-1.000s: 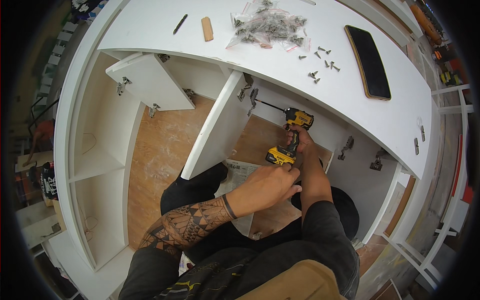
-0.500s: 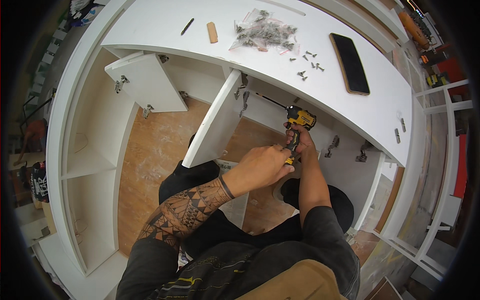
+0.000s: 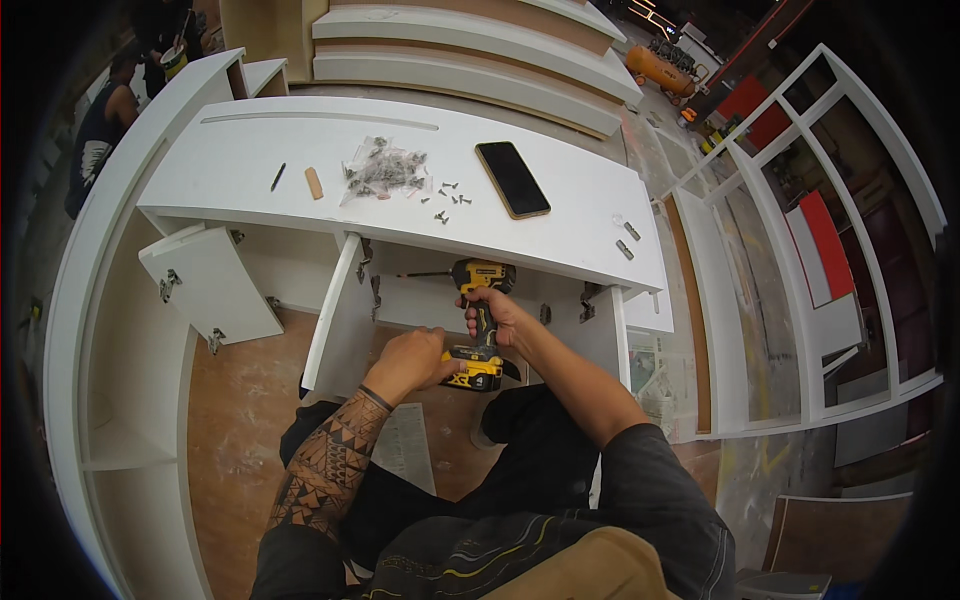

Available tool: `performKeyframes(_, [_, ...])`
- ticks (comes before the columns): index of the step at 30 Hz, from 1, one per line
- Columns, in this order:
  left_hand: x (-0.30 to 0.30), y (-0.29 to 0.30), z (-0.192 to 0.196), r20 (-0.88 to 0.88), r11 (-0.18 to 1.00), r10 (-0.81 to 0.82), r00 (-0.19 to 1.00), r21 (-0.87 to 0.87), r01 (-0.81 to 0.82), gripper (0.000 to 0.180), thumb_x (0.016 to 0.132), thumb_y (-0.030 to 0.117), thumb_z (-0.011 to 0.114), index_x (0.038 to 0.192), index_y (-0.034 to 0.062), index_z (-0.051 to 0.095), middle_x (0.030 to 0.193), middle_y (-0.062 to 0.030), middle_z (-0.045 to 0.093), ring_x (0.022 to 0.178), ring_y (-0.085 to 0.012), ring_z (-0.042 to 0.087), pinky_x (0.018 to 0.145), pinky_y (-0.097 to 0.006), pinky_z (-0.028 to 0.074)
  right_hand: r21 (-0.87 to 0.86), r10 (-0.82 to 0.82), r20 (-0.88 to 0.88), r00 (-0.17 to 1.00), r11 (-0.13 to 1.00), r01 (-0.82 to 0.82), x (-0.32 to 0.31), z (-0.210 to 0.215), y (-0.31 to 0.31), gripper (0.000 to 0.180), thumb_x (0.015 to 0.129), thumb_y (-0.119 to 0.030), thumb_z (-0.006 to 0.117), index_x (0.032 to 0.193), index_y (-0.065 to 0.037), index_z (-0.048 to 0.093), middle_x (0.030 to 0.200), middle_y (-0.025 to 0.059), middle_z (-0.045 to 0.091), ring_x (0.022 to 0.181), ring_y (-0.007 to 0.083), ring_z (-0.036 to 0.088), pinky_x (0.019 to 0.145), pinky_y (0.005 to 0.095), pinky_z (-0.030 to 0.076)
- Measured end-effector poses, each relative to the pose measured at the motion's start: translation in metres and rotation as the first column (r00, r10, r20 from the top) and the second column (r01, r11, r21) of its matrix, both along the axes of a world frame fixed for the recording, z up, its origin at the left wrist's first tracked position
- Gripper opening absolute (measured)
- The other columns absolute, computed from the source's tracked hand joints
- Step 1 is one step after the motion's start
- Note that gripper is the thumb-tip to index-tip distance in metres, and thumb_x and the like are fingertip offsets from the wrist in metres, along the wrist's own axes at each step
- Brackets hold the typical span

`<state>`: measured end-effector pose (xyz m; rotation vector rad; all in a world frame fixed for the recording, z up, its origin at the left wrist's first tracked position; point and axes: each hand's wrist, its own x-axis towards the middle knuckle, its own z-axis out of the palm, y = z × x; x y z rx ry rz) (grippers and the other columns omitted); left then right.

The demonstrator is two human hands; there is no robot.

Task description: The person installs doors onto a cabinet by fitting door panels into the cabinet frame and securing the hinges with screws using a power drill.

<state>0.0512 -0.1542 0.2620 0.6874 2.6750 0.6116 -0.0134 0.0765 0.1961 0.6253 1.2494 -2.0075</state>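
Since half a second ago the view has tipped up, so more of the white cabinet top (image 3: pixel 250 160) shows and the drill (image 3: pixel 478 318) now sits lower in frame, its bit pointing left toward the open door panel (image 3: pixel 335 315). Hard to see where the bit tip actually lands, it's in shadow under the top's edge, and the hinge hardware there is just a dark blur. Right hand (image 3: pixel 497 316) is wrapped tight around the drill's grip, fingers closed all the way round. Left hand (image 3: pixel 418 360) is curled loosely with the fingertips against the yellow battery base, which hides most of them, so I can't tell how firmly it presses. Two doors hang open: that middle one and another (image 3: pixel 210 285) further left. On the top, far side: one black phone (image 3: pixel 512 179), one clear bag of screws (image 3: pixel 378 168), a scatter of loose screws (image 3: pixel 447 198) just right of it (too small to count properly), one small wooden dowel (image 3: pixel 314 183) and one dark pencil-like stick (image 3: pixel 278 177).
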Motion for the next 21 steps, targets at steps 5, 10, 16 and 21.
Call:
performKeyframes(5, [0.011, -0.007, -0.009, 0.174, 0.978, -0.178, 0.969, -0.079, 0.194, 0.071, 0.089, 0.063, 0.072, 0.117, -0.0020, 0.066, 0.108, -0.0225, 0.074, 0.101, -0.0392, 0.074, 0.087, -0.049, 0.059, 0.001, -0.065, 0.038, 0.997, 0.998, 0.065, 0.028, -0.006, -0.006, 0.019, 0.094, -0.025, 0.063, 0.101, -0.007, 0.067, 0.062, -0.0029, 0.057, 0.054, 0.0128, 0.058, 0.053, 0.0322, 0.055])
performKeyframes(10, [0.013, -0.003, -0.007, 0.309, 0.959, -0.187, 0.932, -0.147, 0.241, 0.085, 0.088, 0.068, 0.070, 0.136, -0.0007, 0.056, 0.113, -0.0277, 0.072, 0.107, -0.0429, 0.072, 0.092, -0.051, 0.057, -0.111, -0.075, 0.056, 0.996, 0.991, 0.080, 0.034, -0.011, -0.015, 0.020, 0.095, -0.024, 0.062, 0.105, -0.007, 0.065, 0.063, -0.0027, 0.058, 0.055, 0.0135, 0.060, 0.055, 0.0327, 0.057])
performKeyframes(16, [0.010, -0.003, -0.010, 0.423, 0.969, -0.190, 0.886, -0.062, 0.238, 0.104, 0.080, 0.073, 0.075, 0.151, 0.0036, 0.044, 0.114, -0.0297, 0.071, 0.110, -0.0450, 0.071, 0.096, -0.051, 0.056, -0.152, -0.060, 0.077, 0.995, 0.986, 0.071, 0.031, -0.017, -0.026, 0.020, 0.094, -0.024, 0.062, 0.105, -0.007, 0.065, 0.063, -0.0020, 0.059, 0.056, 0.0145, 0.061, 0.055, 0.0330, 0.059])
performKeyframes(21, [0.007, -0.008, -0.007, 0.342, 0.952, -0.239, 0.909, -0.104, 0.289, 0.113, 0.072, 0.070, 0.082, 0.153, 0.0037, 0.042, 0.127, -0.0324, 0.064, 0.120, -0.0474, 0.065, 0.101, -0.051, 0.054, -0.215, -0.064, 0.121, 0.991, 0.973, 0.089, 0.022, -0.030, -0.031, 0.022, 0.094, -0.024, 0.063, 0.105, -0.005, 0.065, 0.063, -0.0007, 0.059, 0.057, 0.0156, 0.063, 0.055, 0.0339, 0.061])
